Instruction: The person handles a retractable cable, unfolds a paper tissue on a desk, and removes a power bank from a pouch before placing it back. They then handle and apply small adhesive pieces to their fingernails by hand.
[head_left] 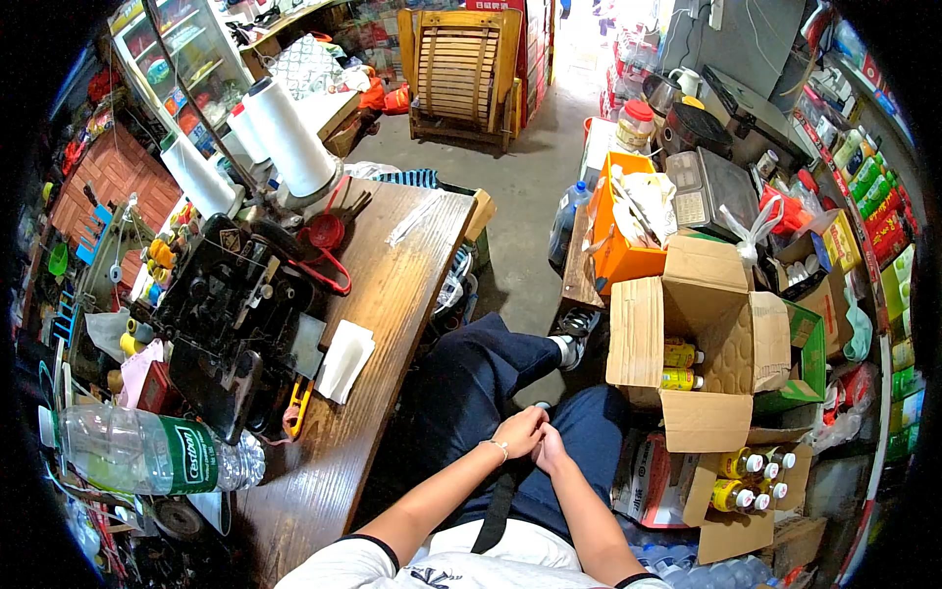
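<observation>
Both hands rest together in my lap, over dark blue trousers. My left hand, with a thin bracelet at its wrist, has its fingers curled in against the other hand. My right hand is closed too and touches the left. A small greyish bit shows just beyond the fingertips; what it is, and whether it is held, I cannot make out. A dark strap runs down over my white shirt. Left of my legs is a wooden tabletop carrying a black sewing-type machine and folded white paper.
Large thread cones stand behind the machine. A big clear bottle lies at the table's near left. To my right are an open cardboard box, a carton of yellow-labelled bottles and an orange bin. A folded wooden chair stands ahead.
</observation>
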The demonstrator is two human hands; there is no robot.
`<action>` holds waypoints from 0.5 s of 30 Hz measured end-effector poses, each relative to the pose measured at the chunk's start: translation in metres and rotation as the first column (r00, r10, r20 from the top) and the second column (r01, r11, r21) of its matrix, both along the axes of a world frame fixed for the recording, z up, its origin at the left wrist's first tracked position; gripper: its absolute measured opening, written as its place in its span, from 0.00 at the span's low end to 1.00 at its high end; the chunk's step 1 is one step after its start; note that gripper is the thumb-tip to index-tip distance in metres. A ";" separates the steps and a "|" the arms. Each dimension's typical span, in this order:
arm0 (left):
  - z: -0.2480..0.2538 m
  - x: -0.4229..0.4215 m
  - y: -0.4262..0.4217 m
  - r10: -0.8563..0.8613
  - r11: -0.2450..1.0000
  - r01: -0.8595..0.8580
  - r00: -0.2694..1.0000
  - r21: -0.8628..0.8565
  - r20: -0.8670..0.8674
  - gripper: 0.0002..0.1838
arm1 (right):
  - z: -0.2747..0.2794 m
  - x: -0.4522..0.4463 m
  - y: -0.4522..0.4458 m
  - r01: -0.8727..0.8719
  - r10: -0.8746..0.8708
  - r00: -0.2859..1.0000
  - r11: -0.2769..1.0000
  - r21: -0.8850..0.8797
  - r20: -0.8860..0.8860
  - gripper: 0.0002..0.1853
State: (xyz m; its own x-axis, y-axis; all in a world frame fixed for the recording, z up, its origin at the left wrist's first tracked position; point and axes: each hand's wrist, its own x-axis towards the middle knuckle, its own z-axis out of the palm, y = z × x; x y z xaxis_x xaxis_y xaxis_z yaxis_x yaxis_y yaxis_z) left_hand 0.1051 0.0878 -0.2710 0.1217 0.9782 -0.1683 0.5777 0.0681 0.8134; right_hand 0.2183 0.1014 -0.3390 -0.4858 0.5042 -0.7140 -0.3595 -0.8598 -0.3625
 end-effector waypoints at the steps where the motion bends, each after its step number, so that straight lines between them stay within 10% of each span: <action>1: 0.000 0.000 0.000 -0.001 1.000 0.001 1.000 -0.003 -0.003 0.11 | 0.000 0.000 0.000 0.007 -0.007 1.000 1.000 0.000 0.003 0.16; 15: -0.004 -0.001 0.000 0.005 0.997 -0.004 1.000 0.078 -0.015 0.11 | -0.010 0.000 -0.001 0.014 -0.015 0.999 1.000 0.018 0.034 0.15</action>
State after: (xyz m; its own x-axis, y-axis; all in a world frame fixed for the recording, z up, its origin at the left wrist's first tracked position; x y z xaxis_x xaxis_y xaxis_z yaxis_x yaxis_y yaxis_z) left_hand 0.1043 0.0879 -0.2747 0.1156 0.9889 -0.0932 0.5895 0.0072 0.8078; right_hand 0.2184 0.1000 -0.3495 -0.4541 0.5234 -0.7210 -0.3589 -0.8482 -0.3897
